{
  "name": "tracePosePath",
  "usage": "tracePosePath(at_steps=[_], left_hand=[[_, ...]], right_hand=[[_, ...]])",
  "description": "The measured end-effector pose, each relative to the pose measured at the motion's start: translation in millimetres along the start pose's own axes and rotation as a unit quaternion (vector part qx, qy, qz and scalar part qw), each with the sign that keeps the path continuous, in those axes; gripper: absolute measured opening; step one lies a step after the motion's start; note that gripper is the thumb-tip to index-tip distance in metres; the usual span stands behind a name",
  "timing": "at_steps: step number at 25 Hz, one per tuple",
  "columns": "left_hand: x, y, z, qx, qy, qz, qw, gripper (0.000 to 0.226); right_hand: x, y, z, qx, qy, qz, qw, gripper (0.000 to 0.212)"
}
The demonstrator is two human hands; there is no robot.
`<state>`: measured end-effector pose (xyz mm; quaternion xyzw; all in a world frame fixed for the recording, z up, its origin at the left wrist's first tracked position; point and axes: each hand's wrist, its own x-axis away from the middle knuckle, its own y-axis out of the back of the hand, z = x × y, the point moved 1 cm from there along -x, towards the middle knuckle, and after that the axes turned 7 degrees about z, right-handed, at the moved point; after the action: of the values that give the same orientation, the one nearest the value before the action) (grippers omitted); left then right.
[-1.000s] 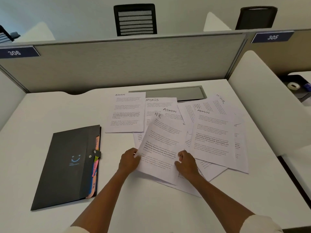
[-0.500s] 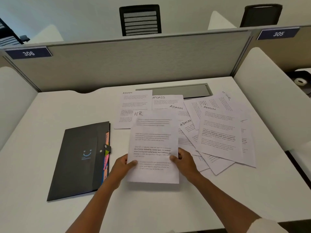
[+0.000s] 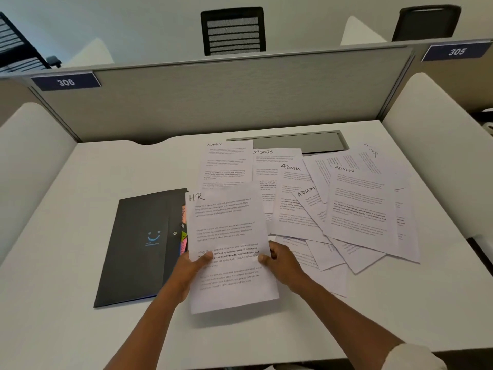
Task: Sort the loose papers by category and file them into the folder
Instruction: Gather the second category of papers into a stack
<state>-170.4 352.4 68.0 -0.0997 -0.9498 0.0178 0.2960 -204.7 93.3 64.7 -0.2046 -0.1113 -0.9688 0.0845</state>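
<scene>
Setting: white table (image 3: 80, 303) inside a cubicle, grey fabric partition (image 3: 213, 97) behind it with number plates 306 and 305; two black chairs show beyond the partition.
Folder: flat black expanding folder with a blue smile mark (image 3: 138, 247), lying closed on the table to the left, coloured index tabs (image 3: 183, 236) peeking out along its right edge.
Held paper: white printed sheet with "HR" handwritten in its top corner (image 3: 226, 236), raised above the table, its left edge overlapping the folder's right side in this view.
Left hand: left hand (image 3: 186, 271) pinches the sheet's left edge, thumb on the printed face, the other fingers hidden behind the paper.
Right hand: right hand (image 3: 280, 260) pinches the right edge the same way, thumb in front.
Loose pile: fanned heap of white printed sheets (image 3: 333, 209) to the right, overlapping one another, resting on the table.
Count by label: four sheets marked ADMIN, one marked SPORTS, one marked HR at the far right of the heap, plus the HR sheet in hand; several lower sheets have their labels covered, so the total cannot be told.
Step in hand: one sheet picked out and read for its category; sorting looks barely begun.
Next move: likely set this sheet down as an HR stack, or open the folder and find the matching tab; the folder's clasp needs a free hand first.
</scene>
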Motion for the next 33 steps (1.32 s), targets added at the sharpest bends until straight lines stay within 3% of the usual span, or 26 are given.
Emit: tracePosePath(at_steps=[7,12,15,18,20,27,33], left_hand=[[1.7,22.2,1.6,-0.006,-0.002,-0.085,0.996,0.030],[-3.6,20.2,-1.4,-0.006,-0.002,-0.071,0.997,0.031],[-11.9,9.1,-6.4,-0.013,-0.003,-0.056,0.998,0.034],[-25.2,-6.6,-13.9,-0.015,-0.005,-0.043,0.999,0.037],[-33.7,-17.4,-20.3,-0.022,-0.004,-0.041,0.999,0.035],[-55.7,-40.7,-28.9,-0.034,-0.005,-0.025,0.999,0.034],[-64.0,-42.3,-30.3,-0.043,-0.002,-0.028,0.999,0.031]], right_hand=[[-1.5,-14.7,-8.6,0.050,-0.042,-0.015,0.998,0.014],[9.2,10.2,-13.9,0.035,-0.041,-0.079,0.995,0.018],[8.7,34.2,-16.7,0.063,-0.026,-0.160,0.985,0.020],[3.0,72.8,-16.0,0.117,-0.011,-0.296,0.948,0.010],[-7.0,103.3,-15.8,0.158,-0.025,-0.343,0.926,0.014],[-45.2,161.4,-24.6,0.282,-0.131,-0.214,0.926,0.040],[-53.1,158.4,-27.5,0.298,-0.181,-0.244,0.905,0.062]])
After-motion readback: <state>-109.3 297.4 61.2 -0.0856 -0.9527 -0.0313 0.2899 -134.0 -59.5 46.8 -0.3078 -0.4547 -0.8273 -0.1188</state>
